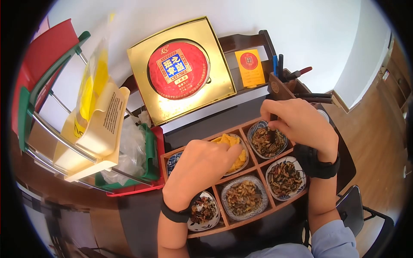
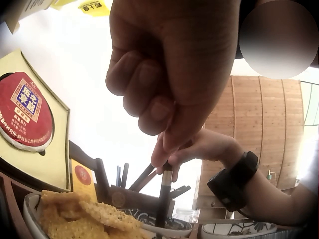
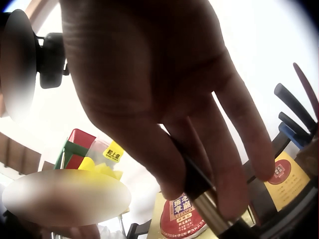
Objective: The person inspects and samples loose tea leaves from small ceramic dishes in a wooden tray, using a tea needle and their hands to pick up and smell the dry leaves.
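My right hand pinches a dark stick with a shiny metal band. The stick points down into a patterned bowl of dark dried leaves in the back right compartment of a wooden divided tray. My left hand hangs over the back middle compartment, fingers curled, and no object shows between thumb and fingers. Beneath its fingertips stands a bowl of yellow crisp pieces. Three bowls of dried bits fill the front row: a left bowl, a middle bowl and a right bowl.
Behind the tray leans a gold box with a red disc, beside a small yellow card. A holder with pens and dark-handled tools stands back right. At left are a metal-framed rack and a green and red basket.
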Tool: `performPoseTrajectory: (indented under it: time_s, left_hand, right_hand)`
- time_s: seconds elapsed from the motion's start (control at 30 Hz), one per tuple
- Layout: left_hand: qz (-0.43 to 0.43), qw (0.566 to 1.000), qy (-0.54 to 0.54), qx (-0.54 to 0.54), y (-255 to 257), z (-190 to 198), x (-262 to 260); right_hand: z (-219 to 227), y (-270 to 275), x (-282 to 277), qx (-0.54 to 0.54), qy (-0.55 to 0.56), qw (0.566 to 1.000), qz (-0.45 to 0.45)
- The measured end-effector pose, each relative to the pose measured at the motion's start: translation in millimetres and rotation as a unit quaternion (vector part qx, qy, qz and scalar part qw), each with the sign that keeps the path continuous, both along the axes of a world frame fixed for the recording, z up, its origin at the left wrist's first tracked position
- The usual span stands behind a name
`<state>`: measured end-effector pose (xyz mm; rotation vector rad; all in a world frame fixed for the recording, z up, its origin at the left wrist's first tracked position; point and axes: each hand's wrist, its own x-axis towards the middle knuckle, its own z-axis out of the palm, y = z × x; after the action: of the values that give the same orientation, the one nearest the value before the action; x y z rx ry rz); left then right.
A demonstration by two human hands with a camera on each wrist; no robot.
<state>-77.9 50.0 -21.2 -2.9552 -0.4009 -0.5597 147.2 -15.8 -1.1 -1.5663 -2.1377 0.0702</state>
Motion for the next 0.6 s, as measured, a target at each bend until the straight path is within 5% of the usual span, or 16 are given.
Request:
performPoseTrajectory:
  time_s: [0.23, 0.43, 0.6]
  left_hand:
    - [-0.007, 0.999, 0.036, 0.014, -1, 3, 0]
    - [-0.006, 0.999, 0.030, 0.010, -1, 3, 0]
    - [-0.009, 1.000, 0.030, 0.004, 0, 2, 0]
  right_hand:
    - [12, -8, 1, 0.093, 0.065, 0.993, -0.020]
    - [0, -1, 6, 0.010, 0.009, 1.000, 0.004]
    - [6, -4, 4, 0.060, 0.030, 0.998, -0.006]
